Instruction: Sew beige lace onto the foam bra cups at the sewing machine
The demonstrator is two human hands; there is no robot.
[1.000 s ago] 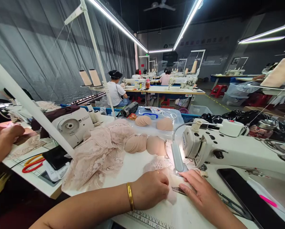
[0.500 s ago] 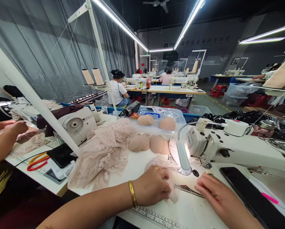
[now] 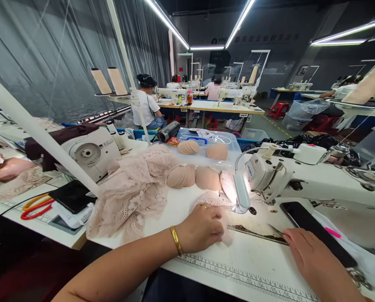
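My left hand (image 3: 200, 228), with a gold bangle and a ring, lies curled on a small pink lace piece (image 3: 213, 200) and pins it to the white table (image 3: 262, 260). My right hand (image 3: 313, 260) lies flat to the right, its fingertips touching the right end of a thin dark metal strip (image 3: 256, 233) on the table. Both hands are just in front of the white sewing machine (image 3: 300, 184) and its lit lamp (image 3: 242, 195).
A black phone (image 3: 313, 228) and a pink pen (image 3: 332, 232) lie under the machine arm. Behind my left hand are beige foam cups (image 3: 182, 176), a lace heap (image 3: 133, 188) and a clear box (image 3: 212, 147). Left is another machine (image 3: 86, 153); other people sew at the back.
My right hand has slid to the right along the metal strip, uncovering most of it. My left hand has stayed on the lace piece. The view has tilted down slightly.
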